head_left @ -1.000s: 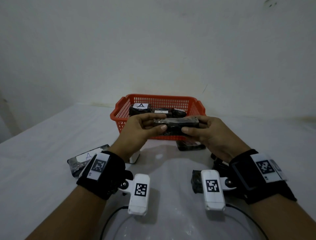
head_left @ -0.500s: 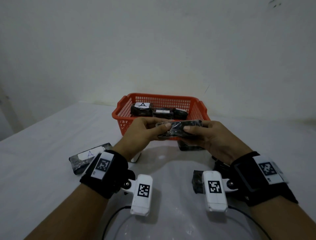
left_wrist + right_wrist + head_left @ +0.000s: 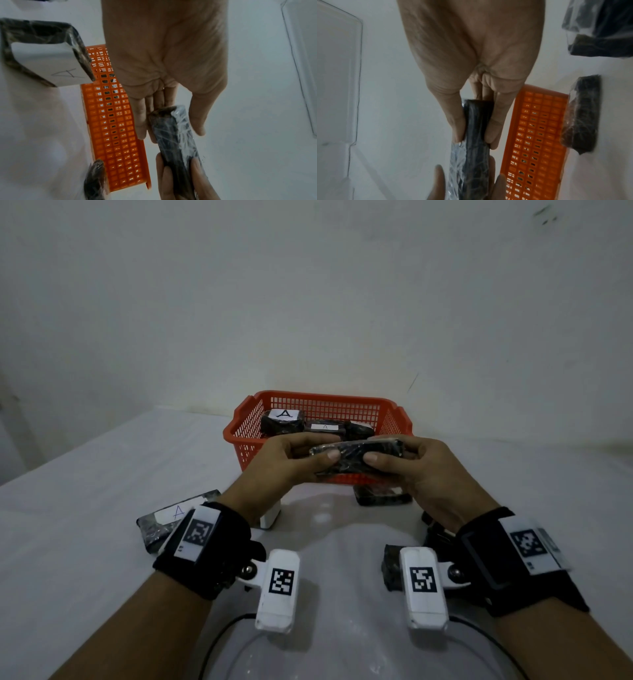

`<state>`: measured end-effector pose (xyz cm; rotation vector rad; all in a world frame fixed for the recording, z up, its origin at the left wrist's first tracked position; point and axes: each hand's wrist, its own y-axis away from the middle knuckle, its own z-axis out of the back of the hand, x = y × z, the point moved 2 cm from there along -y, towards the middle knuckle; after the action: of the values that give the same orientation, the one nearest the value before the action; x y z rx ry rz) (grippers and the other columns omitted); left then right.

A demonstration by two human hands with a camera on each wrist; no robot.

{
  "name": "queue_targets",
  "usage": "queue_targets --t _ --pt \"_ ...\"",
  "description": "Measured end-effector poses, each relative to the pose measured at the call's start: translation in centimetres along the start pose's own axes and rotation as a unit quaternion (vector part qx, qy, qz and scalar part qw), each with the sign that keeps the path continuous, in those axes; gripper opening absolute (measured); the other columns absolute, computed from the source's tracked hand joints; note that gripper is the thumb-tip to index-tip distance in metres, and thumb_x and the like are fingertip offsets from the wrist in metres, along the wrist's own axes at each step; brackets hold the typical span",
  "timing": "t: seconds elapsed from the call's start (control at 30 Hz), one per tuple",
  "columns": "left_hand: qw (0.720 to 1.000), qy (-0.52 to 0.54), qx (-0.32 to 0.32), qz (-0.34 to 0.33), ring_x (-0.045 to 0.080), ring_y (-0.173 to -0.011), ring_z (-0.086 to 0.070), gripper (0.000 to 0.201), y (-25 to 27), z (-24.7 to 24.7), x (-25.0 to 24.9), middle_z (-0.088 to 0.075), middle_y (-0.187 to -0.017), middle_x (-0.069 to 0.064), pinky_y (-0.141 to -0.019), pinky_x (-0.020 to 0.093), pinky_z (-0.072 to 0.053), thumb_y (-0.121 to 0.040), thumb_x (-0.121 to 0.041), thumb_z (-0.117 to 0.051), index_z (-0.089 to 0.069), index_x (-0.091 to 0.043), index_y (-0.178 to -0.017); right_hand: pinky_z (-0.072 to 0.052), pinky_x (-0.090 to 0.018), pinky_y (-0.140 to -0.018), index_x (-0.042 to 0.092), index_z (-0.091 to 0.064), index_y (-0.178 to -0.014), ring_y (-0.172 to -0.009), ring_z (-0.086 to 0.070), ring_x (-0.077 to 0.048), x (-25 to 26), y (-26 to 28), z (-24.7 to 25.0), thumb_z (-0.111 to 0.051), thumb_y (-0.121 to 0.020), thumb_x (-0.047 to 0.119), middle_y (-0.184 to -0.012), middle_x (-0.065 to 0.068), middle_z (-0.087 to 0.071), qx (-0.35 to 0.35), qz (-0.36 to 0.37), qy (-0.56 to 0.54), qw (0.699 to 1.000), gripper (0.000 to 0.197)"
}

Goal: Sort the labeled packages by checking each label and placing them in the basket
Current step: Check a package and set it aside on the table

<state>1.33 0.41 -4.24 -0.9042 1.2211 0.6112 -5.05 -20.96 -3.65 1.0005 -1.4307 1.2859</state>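
Both hands hold one black plastic-wrapped package in the air just in front of the red basket. My left hand pinches its left end between thumb and fingers, and my right hand pinches its right end. No label shows on its visible sides. The left wrist view has the package between my left thumb and fingers, and the right wrist view shows the package pinched the same way. Inside the basket lie three black packages, one with a white label marked A.
On the white table, a black package labelled A lies left of my left wrist. Another black package sits in front of the basket under my right hand. A dark package lies by my right wrist. The wall stands behind.
The held package has tilted, its near edge turning down, while both hands shifted their pinch on it. The view has dropped slightly.
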Motion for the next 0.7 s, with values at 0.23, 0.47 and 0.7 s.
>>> queue_targets --t 0.23,0.47,0.7 --pt "0.989 -0.150 0.011 -0.008 0.009 -0.094 -0.076 0.038 -0.1 1.1 -0.1 -0.079 -0.101 -0.004 -0.087 0.029 -0.061 -0.080 -0.010 -0.083 -0.072 -0.019 -0.115 -0.062 -0.039 -0.090 -0.001 -0.074 -0.113 -0.104 -0.077 -0.031 0.7 0.0 -0.6 -0.078 -0.076 0.020 -0.110 -0.020 -0.078 0.040 0.023 -0.043 0.998 0.043" --pt "0.995 -0.097 -0.016 -0.036 0.010 -0.106 -0.073 0.042 -0.1 0.1 0.0 -0.076 -0.112 -0.001 -0.085 0.030 -0.063 -0.078 0.000 -0.084 -0.068 -0.014 -0.114 -0.060 -0.039 -0.098 -0.001 -0.070 -0.126 -0.116 -0.072 -0.035 1.4 0.6 -0.8 -0.065 -0.092 0.035 -0.125 -0.022 -0.074 0.061 -0.015 -0.077 0.995 0.049" --pt "0.996 -0.068 0.001 -0.048 0.003 -0.117 -0.067 0.054 0.0 -1.1 0.0 -0.072 -0.124 -0.008 -0.096 0.031 -0.059 -0.076 -0.020 -0.085 -0.063 -0.019 -0.125 -0.063 -0.032 -0.086 0.011 -0.067 -0.128 -0.104 -0.077 -0.026 1.0 0.7 -2.1 -0.073 -0.090 0.037 -0.115 -0.013 -0.078 0.108 -0.026 -0.075 0.991 0.046"
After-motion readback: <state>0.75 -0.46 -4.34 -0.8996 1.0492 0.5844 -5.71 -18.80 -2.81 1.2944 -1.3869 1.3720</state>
